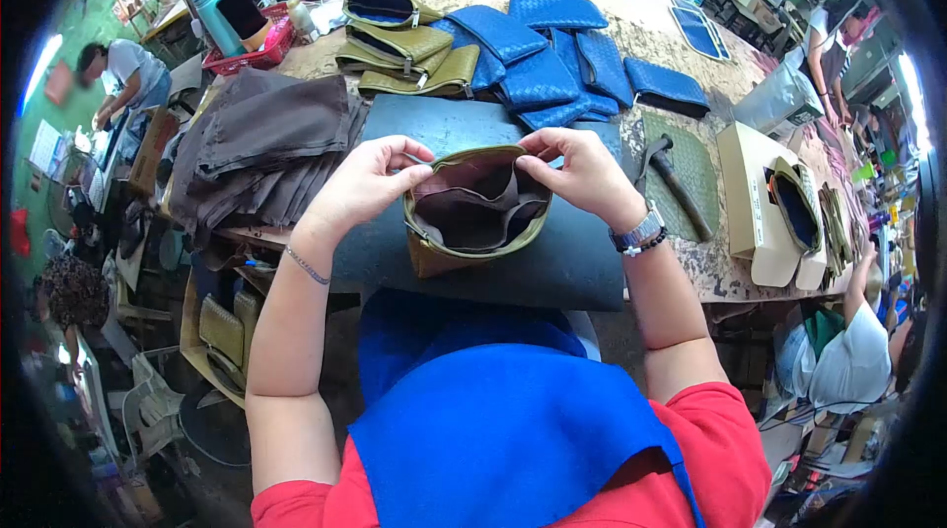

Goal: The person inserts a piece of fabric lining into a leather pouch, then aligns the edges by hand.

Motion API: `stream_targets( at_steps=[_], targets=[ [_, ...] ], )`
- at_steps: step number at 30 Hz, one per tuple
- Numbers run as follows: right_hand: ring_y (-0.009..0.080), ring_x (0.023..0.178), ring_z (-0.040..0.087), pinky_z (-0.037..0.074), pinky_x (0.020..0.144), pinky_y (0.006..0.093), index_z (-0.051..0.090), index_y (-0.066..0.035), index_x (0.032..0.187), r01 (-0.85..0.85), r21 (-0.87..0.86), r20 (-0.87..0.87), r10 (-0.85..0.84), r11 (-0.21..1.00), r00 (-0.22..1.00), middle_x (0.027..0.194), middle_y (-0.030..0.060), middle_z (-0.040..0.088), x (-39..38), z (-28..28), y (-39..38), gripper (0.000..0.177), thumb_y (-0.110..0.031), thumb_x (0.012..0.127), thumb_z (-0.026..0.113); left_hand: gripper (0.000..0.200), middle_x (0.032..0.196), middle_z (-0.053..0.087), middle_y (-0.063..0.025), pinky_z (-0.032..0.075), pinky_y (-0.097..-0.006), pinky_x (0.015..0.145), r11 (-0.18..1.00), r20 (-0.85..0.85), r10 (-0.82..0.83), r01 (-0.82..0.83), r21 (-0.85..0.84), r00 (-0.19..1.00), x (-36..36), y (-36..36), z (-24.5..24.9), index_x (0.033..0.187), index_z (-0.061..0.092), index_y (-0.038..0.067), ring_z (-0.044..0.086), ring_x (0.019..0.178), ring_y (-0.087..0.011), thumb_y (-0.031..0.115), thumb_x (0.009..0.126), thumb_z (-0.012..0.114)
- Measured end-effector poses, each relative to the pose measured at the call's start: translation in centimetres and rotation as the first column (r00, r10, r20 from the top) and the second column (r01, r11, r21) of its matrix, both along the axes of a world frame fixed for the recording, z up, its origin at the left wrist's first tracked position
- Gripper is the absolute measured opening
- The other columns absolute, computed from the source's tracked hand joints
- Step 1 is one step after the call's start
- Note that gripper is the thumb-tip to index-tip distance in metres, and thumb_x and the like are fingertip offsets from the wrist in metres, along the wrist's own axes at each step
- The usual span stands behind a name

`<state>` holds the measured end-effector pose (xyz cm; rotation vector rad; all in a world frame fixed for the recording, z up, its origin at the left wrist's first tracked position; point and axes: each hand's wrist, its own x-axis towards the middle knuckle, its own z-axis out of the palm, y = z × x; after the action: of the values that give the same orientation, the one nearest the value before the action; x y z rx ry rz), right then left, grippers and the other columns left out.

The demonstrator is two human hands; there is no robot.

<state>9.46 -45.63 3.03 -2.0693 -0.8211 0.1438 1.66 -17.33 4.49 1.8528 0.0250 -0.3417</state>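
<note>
An olive-green pouch (434, 259) stands mouth-up on a dark mat (582, 262) in front of me, its brown lining and inner pockets showing. My left hand (380, 173) pinches the rim at its left side, thumb toward the inside. On the other side my right hand (572, 165) grips the rim at the upper right. Between them the mouth is spread wide. Just past the mat lie several blue woven pouches (543, 74), and left of those is a stack of olive pouches (404, 50).
Dark brown fabric pieces (266, 134) are piled at left. A hammer (681, 188) rests on a green pad (700, 173) at right, beside a cardboard box (745, 193) with pouches. A red basket (281, 43) and a teal bottle (212, 10) stand at back left. Other people work around.
</note>
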Motion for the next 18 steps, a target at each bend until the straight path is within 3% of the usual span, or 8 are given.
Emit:
stream_targets(
  at_steps=[2,4,7,10,11,13,15,18],
  targets=[
    [0.0089,0.080,0.067,0.053,0.067,0.0255,0.072,-0.001,0.105,0.017,0.004,0.012,-0.017,1.000,1.000,0.088,0.0050,0.074,0.1,-0.2,-0.2,0.021,-0.016,0.090,0.070,0.021,0.090,0.068,-0.0019,0.050,-0.0227,0.074,0.998,-0.044,-0.035,0.033,-0.048,0.998,0.2,0.2,0.3,0.110,0.061,0.003,0.062,0.081,-0.0061,0.009,0.092,0.068],
    [0.0148,0.080,0.070,0.054,0.070,0.0291,0.072,0.000,0.102,0.028,0.033,-0.041,-0.026,0.999,0.999,0.087,0.0109,0.074,-0.1,-0.1,-0.4,0.023,-0.017,0.087,0.071,0.021,0.088,0.069,-0.0026,0.050,-0.0233,0.072,0.988,-0.098,-0.080,0.066,-0.137,0.992,0.4,0.4,0.6,0.108,0.061,0.002,0.064,0.079,-0.0073,0.006,0.089,0.070],
    [0.0177,0.074,0.072,0.056,0.070,0.0314,0.072,0.002,0.098,0.063,0.019,-0.091,-0.061,0.998,0.994,0.081,0.0128,0.073,-1.4,1.2,-0.3,0.023,-0.017,0.086,0.071,0.021,0.088,0.069,-0.0044,0.051,-0.0241,0.070,0.980,0.046,-0.183,0.179,0.083,0.982,1.6,0.4,1.4,0.102,0.061,0.002,0.065,0.078,-0.0090,0.002,0.085,0.072],
    [0.0206,0.073,0.072,0.056,0.069,0.0318,0.072,0.003,0.096,0.092,0.002,-0.085,-0.091,0.996,0.992,0.082,0.0161,0.073,-2.7,1.4,0.5,0.024,-0.018,0.084,0.071,0.020,0.088,0.069,-0.0095,0.053,-0.0323,0.075,0.769,0.293,-0.227,-0.014,0.639,0.929,2.0,-0.6,3.0,0.097,0.064,0.007,0.068,0.081,-0.0213,0.005,0.079,0.073],
    [0.0214,0.073,0.073,0.056,0.069,0.0320,0.072,0.003,0.096,0.121,-0.014,-0.053,-0.121,0.993,0.991,0.083,0.0170,0.073,-2.8,1.1,0.9,0.024,-0.018,0.084,0.072,0.019,0.089,0.069,-0.0105,0.054,-0.0359,0.077,0.646,0.370,-0.305,-0.095,0.758,0.878,2.1,-1.3,3.1,0.097,0.065,0.008,0.068,0.084,-0.0265,0.009,0.080,0.073],
    [0.0229,0.073,0.073,0.056,0.070,0.0322,0.072,0.003,0.096,0.168,0.000,-0.021,-0.168,0.986,0.986,0.084,0.0185,0.073,-2.8,0.6,1.3,0.025,-0.018,0.083,0.072,0.019,0.092,0.066,-0.0116,0.052,-0.0410,0.080,0.559,0.479,-0.372,-0.220,0.800,0.795,1.9,-3.1,2.5,0.097,0.066,0.008,0.064,0.092,-0.0326,0.020,0.083,0.071],
    [0.0241,0.072,0.072,0.056,0.069,0.0323,0.073,0.002,0.096,0.199,0.055,-0.031,-0.197,0.979,0.980,0.084,0.0194,0.072,-2.6,-0.1,1.5,0.025,-0.019,0.082,0.072,0.025,0.091,0.064,-0.0118,0.052,-0.0409,0.080,0.637,0.478,-0.313,-0.192,0.747,0.821,1.4,-5.6,2.8,0.095,0.067,0.007,0.064,0.093,-0.0315,0.032,0.089,0.066],
    [0.0238,0.070,0.071,0.056,0.068,0.0327,0.073,0.001,0.097,0.211,0.065,-0.004,-0.212,0.975,0.977,0.083,0.0188,0.072,-2.7,-0.2,1.5,0.025,-0.019,0.082,0.072,0.031,0.093,0.070,-0.0135,0.053,-0.0386,0.080,0.747,0.448,-0.254,-0.120,0.653,0.857,0.2,-7.7,2.6,0.097,0.070,0.003,0.067,0.088,-0.0303,0.033,0.090,0.067]
  ],
)
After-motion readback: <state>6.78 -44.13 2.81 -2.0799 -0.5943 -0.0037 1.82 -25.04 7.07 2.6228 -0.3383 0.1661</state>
